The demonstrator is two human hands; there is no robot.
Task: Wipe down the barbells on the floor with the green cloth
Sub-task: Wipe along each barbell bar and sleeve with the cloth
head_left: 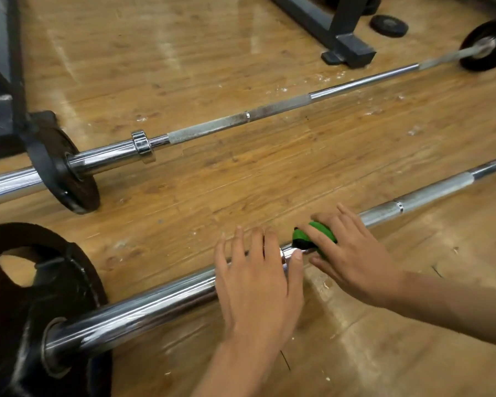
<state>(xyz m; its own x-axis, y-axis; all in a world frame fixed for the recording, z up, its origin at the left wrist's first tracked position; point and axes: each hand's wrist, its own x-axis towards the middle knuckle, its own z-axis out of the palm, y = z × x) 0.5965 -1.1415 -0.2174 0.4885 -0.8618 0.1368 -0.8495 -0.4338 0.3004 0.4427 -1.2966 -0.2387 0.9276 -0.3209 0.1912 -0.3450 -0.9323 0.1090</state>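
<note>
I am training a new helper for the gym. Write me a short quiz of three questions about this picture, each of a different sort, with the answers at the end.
1. How many barbells lie on the wooden floor?
2. Which of the hands presses the green cloth onto the near barbell? A. left B. right C. both
3. True or false: the left hand rests on the wooden floor, away from the near barbell.

Key
1. Two.
2. B: the right hand lies over the green cloth.
3. False: the left hand lies across the near barbell, beside the green cloth.
</note>
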